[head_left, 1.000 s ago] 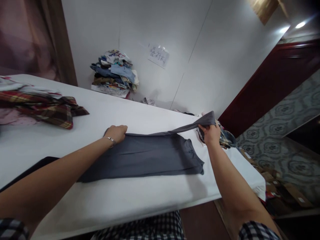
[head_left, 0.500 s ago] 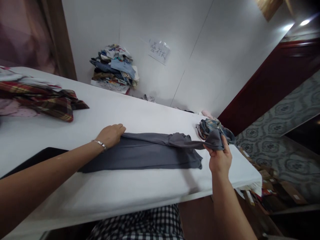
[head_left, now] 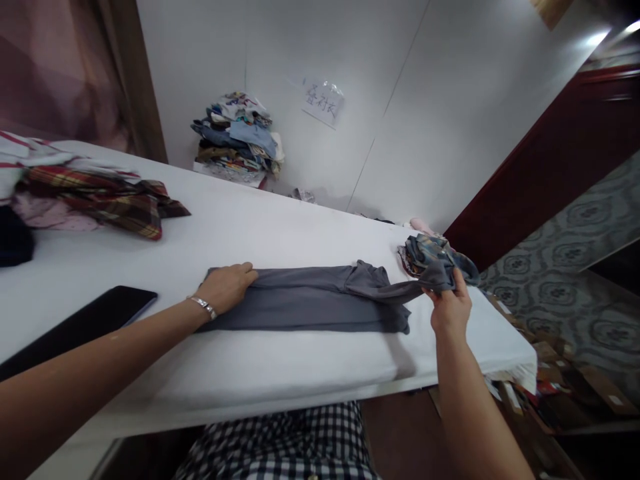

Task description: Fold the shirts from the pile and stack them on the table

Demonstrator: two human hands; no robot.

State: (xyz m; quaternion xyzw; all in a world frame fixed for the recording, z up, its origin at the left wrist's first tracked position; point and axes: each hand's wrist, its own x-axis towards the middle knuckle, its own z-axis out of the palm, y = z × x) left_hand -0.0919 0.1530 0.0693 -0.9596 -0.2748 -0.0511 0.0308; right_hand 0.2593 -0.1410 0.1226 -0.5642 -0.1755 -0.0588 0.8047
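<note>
The grey shirt [head_left: 305,307] lies lengthwise along the white table's [head_left: 250,227] front edge, left hand [head_left: 227,287] flat on it, right hand [head_left: 450,307] pinching its sleeve end.

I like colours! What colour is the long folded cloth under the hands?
Plain dark grey. The long folded cloth garment shows best in the head view.
</note>
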